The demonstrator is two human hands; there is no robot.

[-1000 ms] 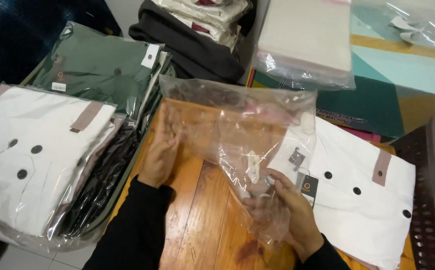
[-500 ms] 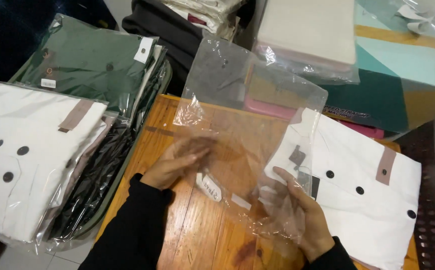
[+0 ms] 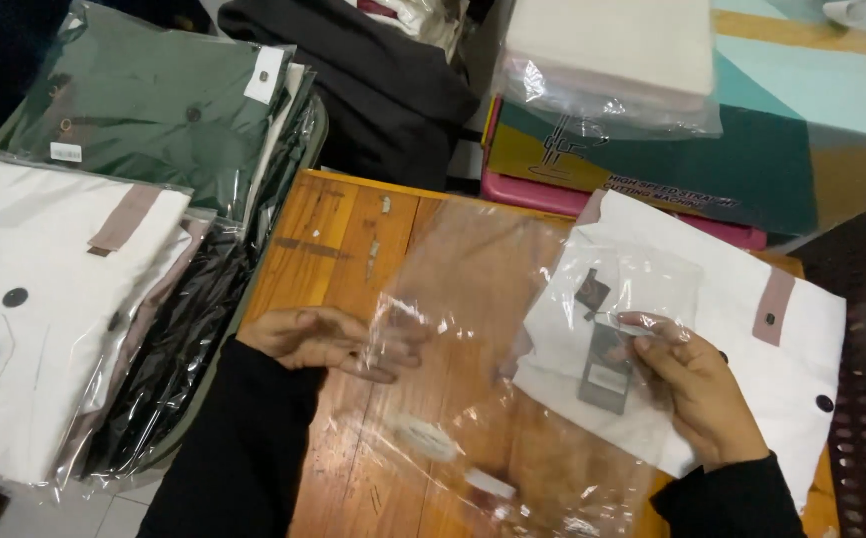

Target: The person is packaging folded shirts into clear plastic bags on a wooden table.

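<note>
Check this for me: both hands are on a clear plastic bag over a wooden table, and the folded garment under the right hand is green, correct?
Not quite. In the head view, the folded garment under the right hand is white, not green. The rest holds: both hands, left hand too, touch the clear plastic bag over the wooden table.

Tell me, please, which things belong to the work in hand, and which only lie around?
In use:
clear plastic bag, touched by both the left hand and the right hand
folded white shirt
grey tag

Lying about:
bagged green shirt
bagged white shirt
dark cloth
cream stack
</note>
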